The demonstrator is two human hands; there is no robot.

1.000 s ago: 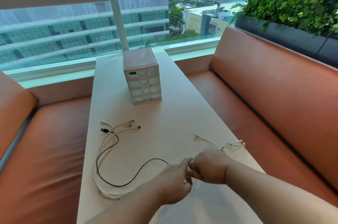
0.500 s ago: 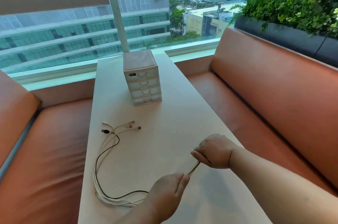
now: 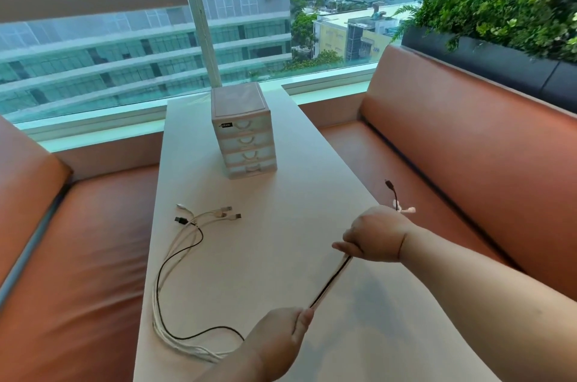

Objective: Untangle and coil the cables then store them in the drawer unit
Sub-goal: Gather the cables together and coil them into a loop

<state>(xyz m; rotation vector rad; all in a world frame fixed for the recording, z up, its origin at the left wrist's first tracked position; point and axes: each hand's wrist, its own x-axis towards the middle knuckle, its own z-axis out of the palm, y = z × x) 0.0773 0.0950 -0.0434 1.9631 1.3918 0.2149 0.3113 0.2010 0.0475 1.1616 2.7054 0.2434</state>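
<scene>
Black cable (image 3: 331,281) is stretching taut betw. L hand (image 3: 282,334) and R hand (image 3: 376,235), both gripping it, fists hiding its run; white cables (image 3: 187,349) lying on table (image 3: 281,241); drawer unit (image 3: 244,131) label too blurry to read.

The cables (image 3: 330,282) vanish inside the left hand (image 3: 281,338) and the right hand (image 3: 374,235); the strand count in each grip cannot be told. Plug ends (image 3: 406,210) beyond the right wrist are blurred. The drawer unit (image 3: 243,106) bears an unreadable label (image 3: 226,125). The picture's edge cuts both forearms (image 3: 484,303).
</scene>
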